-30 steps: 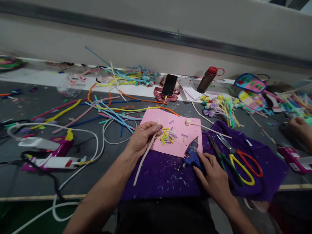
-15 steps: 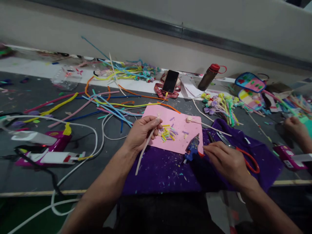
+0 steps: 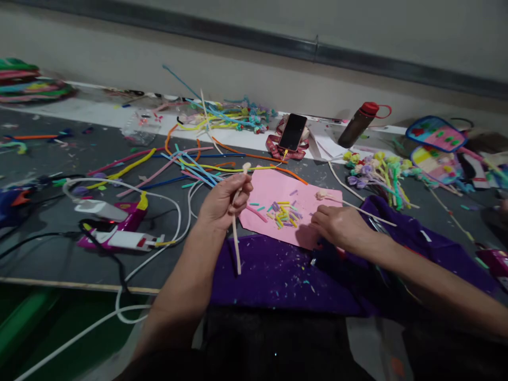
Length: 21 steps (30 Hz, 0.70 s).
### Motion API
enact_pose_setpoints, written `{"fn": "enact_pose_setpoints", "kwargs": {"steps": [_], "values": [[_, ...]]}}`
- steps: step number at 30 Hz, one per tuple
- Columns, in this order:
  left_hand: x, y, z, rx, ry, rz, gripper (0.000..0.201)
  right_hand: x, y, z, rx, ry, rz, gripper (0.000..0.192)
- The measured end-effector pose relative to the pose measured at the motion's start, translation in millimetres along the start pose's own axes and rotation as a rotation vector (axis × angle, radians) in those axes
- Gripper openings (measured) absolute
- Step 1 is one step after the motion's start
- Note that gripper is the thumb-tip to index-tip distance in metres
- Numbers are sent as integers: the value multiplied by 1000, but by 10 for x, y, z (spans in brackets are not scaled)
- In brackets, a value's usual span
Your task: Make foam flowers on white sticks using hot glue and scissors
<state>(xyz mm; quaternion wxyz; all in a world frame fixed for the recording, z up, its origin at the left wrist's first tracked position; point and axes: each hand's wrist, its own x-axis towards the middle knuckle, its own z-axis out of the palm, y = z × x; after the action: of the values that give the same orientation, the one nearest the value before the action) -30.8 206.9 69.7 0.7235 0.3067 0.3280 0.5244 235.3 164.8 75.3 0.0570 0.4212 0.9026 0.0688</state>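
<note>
Right hand (image 3: 337,228) left glue gun for pink paper (image 3: 273,190).

A craft workshop: coloured pipe cleaners (image 3: 190,166) sprawl over the long grey bench (image 3: 59,143), finished pipe-cleaner flowers (image 3: 375,169) further along it.

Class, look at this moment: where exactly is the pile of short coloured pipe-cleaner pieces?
In the head view, the pile of short coloured pieces lies on the pink sheet, between the left hand holding a cream stick and the right hand.
</note>
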Motion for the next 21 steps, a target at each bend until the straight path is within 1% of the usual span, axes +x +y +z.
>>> {"fn": "enact_pose_setpoints", "kwargs": {"steps": [3,5,6,7,9,11,13,15,17,19,21], "values": [[-58,69,-46,-95,18,-10,11,133,18,66,48,-30,-55,22],[-90,64,-66,-83,47,6,12,210,5,93,87,-32,-107,23],[-99,44,-73,-39,69,28,14,245,-8,96,103,-31,-133,23],[-104,14,-79,32,94,53,16,278,-23,94,117,-28,-156,24],[-98,-61,-92,249,141,107,18,334,-49,82,134,-20,-180,25],[-80,-132,-110,507,189,117,19,370,-59,76,142,-21,-192,25],[-57,-180,-134,715,258,107,18,389,-57,90,154,-36,-223,25],[-37,-205,-161,839,323,106,16,401,-55,125,174,-56,-267,24],[-19,-215,-195,915,360,115,14,424,-62,162,189,-81,-298,22],[-2,-219,-239,1006,376,122,13,464,-69,180,182,-101,-284,21],[16,-215,-288,1111,387,114,13,510,-54,168,154,-96,-224,20]]}}
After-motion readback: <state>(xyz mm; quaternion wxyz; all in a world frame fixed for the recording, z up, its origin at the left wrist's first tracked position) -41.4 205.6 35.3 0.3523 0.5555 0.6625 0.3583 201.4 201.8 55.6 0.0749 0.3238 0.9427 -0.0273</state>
